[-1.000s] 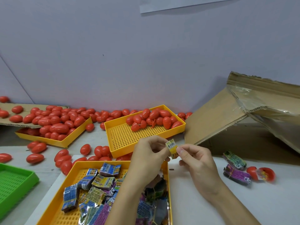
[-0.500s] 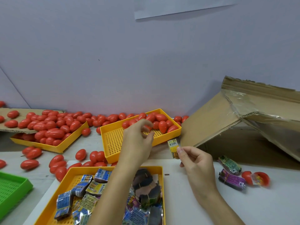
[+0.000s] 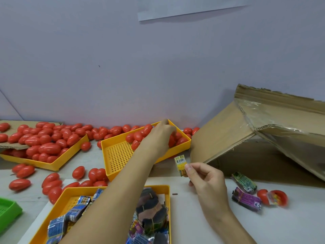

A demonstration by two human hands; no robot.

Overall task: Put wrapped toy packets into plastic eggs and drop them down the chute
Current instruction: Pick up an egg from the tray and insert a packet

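My right hand (image 3: 205,180) pinches a small yellow wrapped packet (image 3: 180,163) upright between thumb and forefinger, above the white table. My left hand (image 3: 158,140) reaches into the middle yellow tray (image 3: 119,155) and lies over the red plastic eggs (image 3: 139,136) piled at its far end. Its fingertips are hidden among the eggs, so a grip cannot be made out. The near yellow tray (image 3: 70,192) holds several wrapped toy packets (image 3: 73,210) under my left forearm. The cardboard chute (image 3: 228,138) slopes at the right.
A left yellow tray (image 3: 70,155) is heaped with red eggs, and more eggs lie loose on the table. A green tray (image 3: 8,210) sits at the left edge. Two packets (image 3: 246,199) and an open egg (image 3: 274,198) lie by the chute.
My left hand let go of the yellow packet and reached forward into the middle tray's eggs. My right hand kept hold of the packet and stayed near the same spot.
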